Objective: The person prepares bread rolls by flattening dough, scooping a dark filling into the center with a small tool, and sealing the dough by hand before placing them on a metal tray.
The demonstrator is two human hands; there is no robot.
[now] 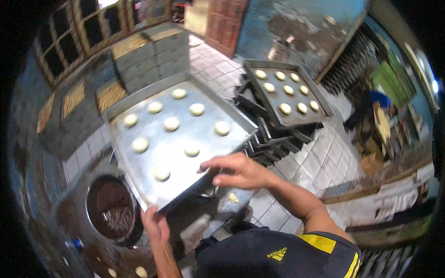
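Note:
A square metal baking tray (183, 125) with raised sides is tilted in front of me, bearing several pale round dough balls (171, 123) spaced in rows. My left hand (155, 226) grips its near left corner, with the fingers partly hidden by the tray. Over the near right edge of the tray is my right hand (238, 171), thumb and fingers apart. No dough ball touches that hand; the closest ones are a dough ball (192, 149) and another dough ball (162, 173) toward the near corner.
Left of the tray stands a round pan (88, 204) of dark brown filling. Two loose dough balls (141, 272) lie at the lower left. A second tray (288, 121) of dough balls rests on a stack of dark trays at right. Grey crates (134, 69) stand along the far wall.

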